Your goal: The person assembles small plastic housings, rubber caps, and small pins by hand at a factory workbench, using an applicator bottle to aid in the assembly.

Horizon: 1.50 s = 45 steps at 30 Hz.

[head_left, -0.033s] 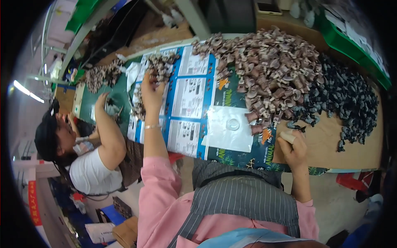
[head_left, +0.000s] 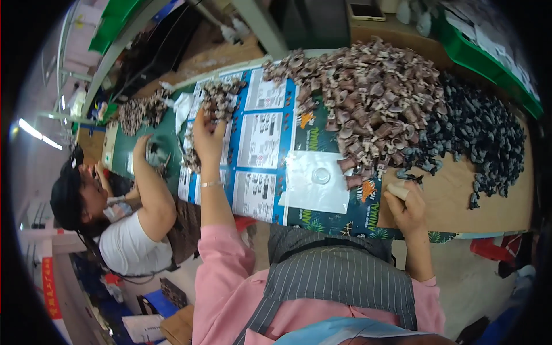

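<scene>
My left hand (head_left: 208, 137), a bracelet at its wrist, reaches to a small pile of brown and grey plastic pieces (head_left: 221, 95) on the printed sheets. Its thumb and fingers are spread, and I see nothing held between them. My right hand (head_left: 407, 206) is closed above the brown cardboard, with a pale cover on one finger. Whether something is inside that fist is hidden. A small black-and-grey piece (head_left: 411, 177) lies just beyond its knuckles. Farther off spreads a large heap of brown plastic pieces (head_left: 374, 95), with a heap of black-and-grey pieces (head_left: 483, 135) to its right.
A clear plastic bag with a round disc (head_left: 317, 192) lies on the table before me. Blue-and-white printed sheets (head_left: 256, 144) cover the middle left. At the left a co-worker (head_left: 135, 241) works by another brown pile (head_left: 141, 112). A phone (head_left: 367, 11) rests on the back shelf.
My left hand has drawn slightly nearer to me, and its fingers look more spread. My right hand stays closed in the same place. The view has shifted a little.
</scene>
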{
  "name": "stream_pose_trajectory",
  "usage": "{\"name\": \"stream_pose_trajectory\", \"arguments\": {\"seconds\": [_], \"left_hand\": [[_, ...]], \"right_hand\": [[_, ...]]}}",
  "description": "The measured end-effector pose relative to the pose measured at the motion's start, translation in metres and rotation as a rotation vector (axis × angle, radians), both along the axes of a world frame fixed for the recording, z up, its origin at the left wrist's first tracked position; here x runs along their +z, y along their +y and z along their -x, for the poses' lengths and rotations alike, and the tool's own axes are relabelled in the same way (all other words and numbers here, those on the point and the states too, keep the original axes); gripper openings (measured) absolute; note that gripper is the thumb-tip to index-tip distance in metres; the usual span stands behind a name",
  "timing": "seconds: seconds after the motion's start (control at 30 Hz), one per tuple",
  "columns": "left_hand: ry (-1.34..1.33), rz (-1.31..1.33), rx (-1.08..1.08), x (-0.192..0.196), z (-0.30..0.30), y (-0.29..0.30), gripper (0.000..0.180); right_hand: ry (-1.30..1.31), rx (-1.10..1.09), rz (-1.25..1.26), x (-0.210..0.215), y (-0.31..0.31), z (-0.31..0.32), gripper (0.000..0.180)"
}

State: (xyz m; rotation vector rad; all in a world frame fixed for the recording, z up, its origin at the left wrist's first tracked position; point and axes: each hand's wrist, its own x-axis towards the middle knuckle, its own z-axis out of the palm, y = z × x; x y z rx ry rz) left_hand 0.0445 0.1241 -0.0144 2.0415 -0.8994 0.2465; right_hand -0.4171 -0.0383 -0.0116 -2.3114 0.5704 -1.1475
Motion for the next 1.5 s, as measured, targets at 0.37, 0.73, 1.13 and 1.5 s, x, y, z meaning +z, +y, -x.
{"name": "stream_pose_trajectory", "arguments": {"seconds": [0.37, 0.73, 1.13, 1.5], "left_hand": [[-0.057, -0.151, -0.182, -0.013, 0.11, 0.016, 0.017], [0.066, -0.212, -0.116, -0.012, 0.109, 0.013, 0.017], [0.158, -0.146, -0.116, -0.013, 0.108, 0.011, 0.019], [0.148, -0.177, -0.111, -0.011, 0.11, 0.012, 0.019]], "right_hand": [[-0.051, 0.047, -0.014, 0.013, -0.003, 0.008, 0.027], [0.106, 0.065, -0.126, 0.001, -0.013, 0.0, 0.032], [0.198, 0.05, -0.177, 0.006, -0.017, -0.001, 0.029], [0.21, 0.06, -0.195, 0.002, -0.015, 0.003, 0.03]]}}
